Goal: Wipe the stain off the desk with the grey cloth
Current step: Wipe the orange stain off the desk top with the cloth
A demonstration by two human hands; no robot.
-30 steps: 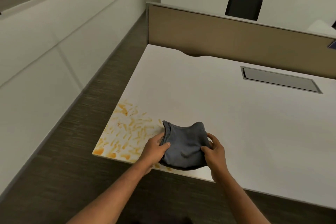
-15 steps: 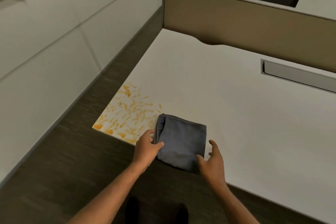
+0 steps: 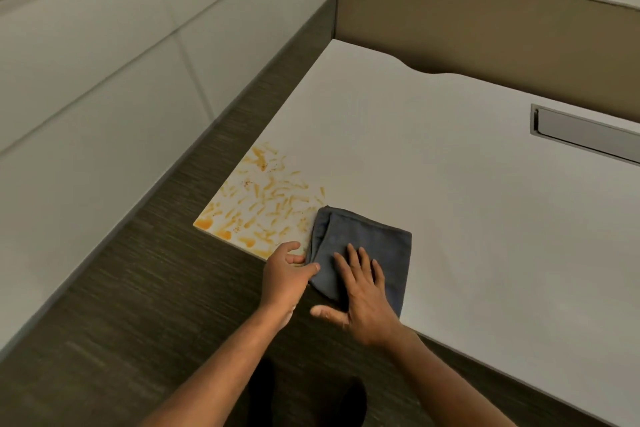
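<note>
Your right hand [image 3: 363,302] has moved onto the grey cloth [image 3: 367,239] and now lies flat, fingers [image 3: 360,263] spread. Your left hand [image 3: 285,276] pinches the cloth's near corner. The stain [image 3: 263,204] sits just past your left fingers on the worktop [image 3: 450,201]. Push too lightly and you may only smear it, or bunch up the cloth.

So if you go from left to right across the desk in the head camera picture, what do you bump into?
Orange stain → left hand → grey cloth, with the right hand flat on it → a bare stretch of desk → the grey cable tray near the right edge.
</note>
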